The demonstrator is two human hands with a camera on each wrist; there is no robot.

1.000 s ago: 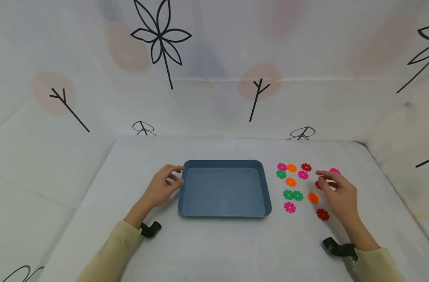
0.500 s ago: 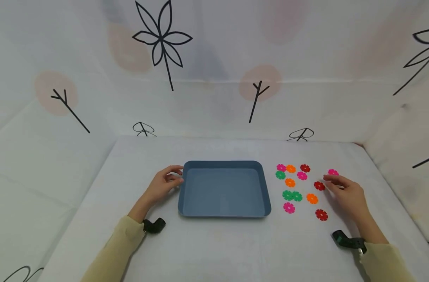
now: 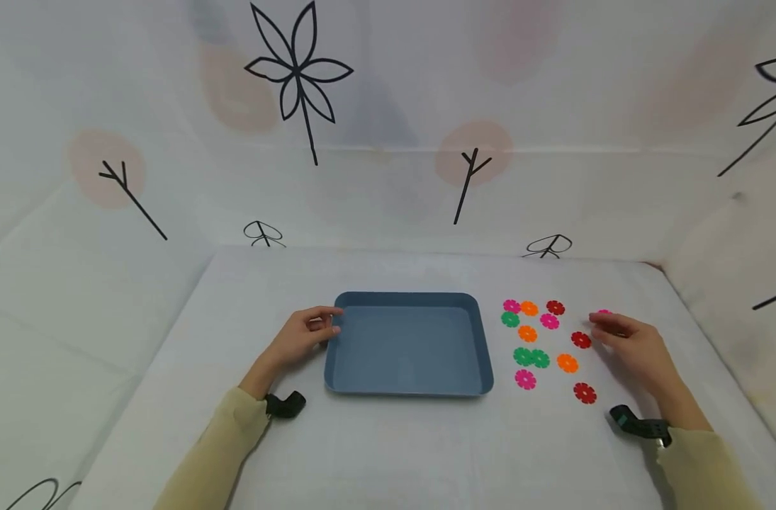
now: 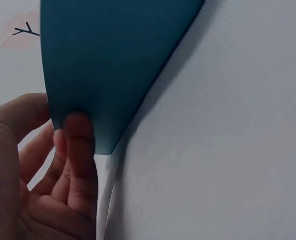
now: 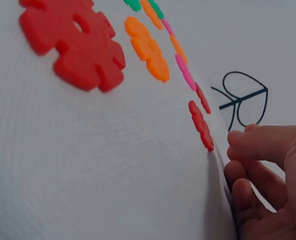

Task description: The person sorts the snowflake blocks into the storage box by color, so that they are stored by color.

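Note:
A blue-grey rectangular tray [image 3: 408,347] lies on the table's middle. My left hand [image 3: 298,337] is at its left side, pinching the rim between thumb and fingers; in the left wrist view a fingertip [image 4: 78,122] presses the tray's outer wall [image 4: 102,65]. My right hand [image 3: 639,348] hovers at the right, fingers loosely bent, holding nothing. Nearest it are a red notched plastic disc [image 3: 581,340], left of the fingertips, and a pink disc [image 3: 604,312], mostly hidden behind the hand. The right wrist view shows another red disc [image 5: 202,126] beside the fingertips.
Several flower-shaped discs lie between tray and right hand: an orange disc [image 3: 568,363], a green disc [image 3: 509,319], a pink disc [image 3: 525,380] and a red disc [image 3: 585,393] among them. Two green ones touch or overlap. A patterned white cloth [image 3: 388,198] rises behind the table.
My left hand has shifted right, from beside the tray to over its left rim. My right hand has drawn back to the right, uncovering a red disc. The discs stay in place.

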